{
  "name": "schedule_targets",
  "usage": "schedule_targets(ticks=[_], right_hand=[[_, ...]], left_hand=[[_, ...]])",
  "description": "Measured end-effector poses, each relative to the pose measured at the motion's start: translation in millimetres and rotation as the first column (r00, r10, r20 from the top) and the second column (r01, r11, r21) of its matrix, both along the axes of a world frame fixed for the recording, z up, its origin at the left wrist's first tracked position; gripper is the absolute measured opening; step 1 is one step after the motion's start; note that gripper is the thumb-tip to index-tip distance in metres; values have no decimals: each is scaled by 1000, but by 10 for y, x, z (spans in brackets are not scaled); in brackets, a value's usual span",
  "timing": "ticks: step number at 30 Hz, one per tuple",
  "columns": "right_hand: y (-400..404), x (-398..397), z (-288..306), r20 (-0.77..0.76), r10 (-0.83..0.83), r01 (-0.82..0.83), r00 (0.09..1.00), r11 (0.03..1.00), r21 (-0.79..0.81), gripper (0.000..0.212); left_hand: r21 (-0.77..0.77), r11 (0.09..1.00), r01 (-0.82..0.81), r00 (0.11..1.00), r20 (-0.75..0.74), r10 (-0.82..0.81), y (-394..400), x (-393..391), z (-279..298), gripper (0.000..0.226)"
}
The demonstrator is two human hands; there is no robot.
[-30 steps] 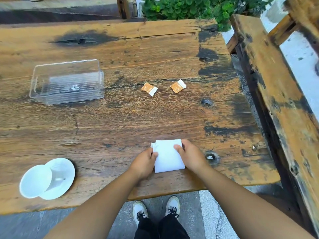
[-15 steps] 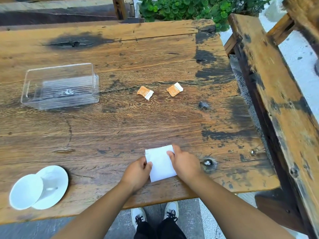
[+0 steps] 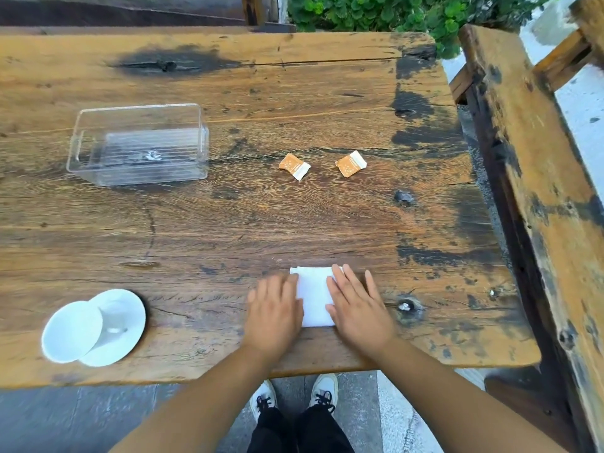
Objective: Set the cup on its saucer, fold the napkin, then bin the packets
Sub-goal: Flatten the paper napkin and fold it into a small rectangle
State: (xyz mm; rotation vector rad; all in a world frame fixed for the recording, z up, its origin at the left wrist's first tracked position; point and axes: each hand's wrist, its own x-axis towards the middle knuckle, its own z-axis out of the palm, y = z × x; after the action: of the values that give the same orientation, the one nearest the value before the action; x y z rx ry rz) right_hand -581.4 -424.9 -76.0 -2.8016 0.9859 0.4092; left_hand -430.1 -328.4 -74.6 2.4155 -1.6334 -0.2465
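A folded white napkin (image 3: pixel 313 297) lies near the table's front edge. My left hand (image 3: pixel 274 317) rests flat on its left side and my right hand (image 3: pixel 358 310) flat on its right side, fingers spread, pressing down. Two orange-and-white packets, one (image 3: pixel 294 166) left of the other (image 3: pixel 350 163), lie further back in the middle. A clear plastic bin (image 3: pixel 139 145) stands at the back left. At the front left, a white cup (image 3: pixel 72 331) sits on a white saucer (image 3: pixel 125 317).
The worn wooden table (image 3: pixel 228 230) ends close in front of me. A wooden bench (image 3: pixel 536 178) runs along the right side, green plants (image 3: pixel 392 11) grow behind, and my shoes (image 3: pixel 294 395) show below the edge.
Both hands went from pinching the napkin's sides with curled fingers to lying flat and spread on it. The napkin looks narrower. The view shifted a little.
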Motion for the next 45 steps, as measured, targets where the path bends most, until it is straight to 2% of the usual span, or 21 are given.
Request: schedule_targets(ticks=[2, 4, 6, 12, 15, 24, 33, 39, 41, 45], right_hand=[[-34, 19, -24, -52, 7, -6, 999, 1000, 9, 59], [-27, 30, -34, -82, 13, -12, 997, 1000, 18, 60], [-10, 27, -42, -88, 13, -11, 996, 1000, 22, 60], [126, 117, -38, -67, -20, 22, 998, 999, 27, 63], [389, 365, -17, -29, -44, 46, 999, 997, 62, 62], [1213, 1291, -153, 15, 40, -41, 999, 989, 145, 63], [1524, 1500, -195, 26, 96, -98, 995, 991, 95, 63], [1542, 1514, -171, 12, 105, -106, 994, 988, 115, 64], [1525, 1499, -49, 38, 103, -107, 994, 989, 103, 63], [1263, 1368, 167, 178, 15, -35, 984, 993, 113, 61]], left_hand=[[69, 967, 245, 968, 46, -248, 9, -37, -38, 54], [248, 901, 357, 925, 39, -377, 18, -6, -125, 63], [345, 859, 378, 914, 8, -406, 32, 53, -218, 66], [392, 819, 420, 883, 31, -468, 76, 205, -221, 67], [422, 807, 413, 883, 34, -469, 334, 447, -192, 66], [445, 839, 314, 924, 58, -377, 1296, 1306, -39, 67], [430, 847, 314, 930, 41, -366, 1638, 1535, -85, 66], [427, 838, 341, 926, 0, -377, 1661, 1580, -80, 66], [399, 860, 319, 938, -6, -345, 1658, 1561, -51, 67], [211, 948, 237, 971, -35, -235, 1427, 1496, 168, 64]])
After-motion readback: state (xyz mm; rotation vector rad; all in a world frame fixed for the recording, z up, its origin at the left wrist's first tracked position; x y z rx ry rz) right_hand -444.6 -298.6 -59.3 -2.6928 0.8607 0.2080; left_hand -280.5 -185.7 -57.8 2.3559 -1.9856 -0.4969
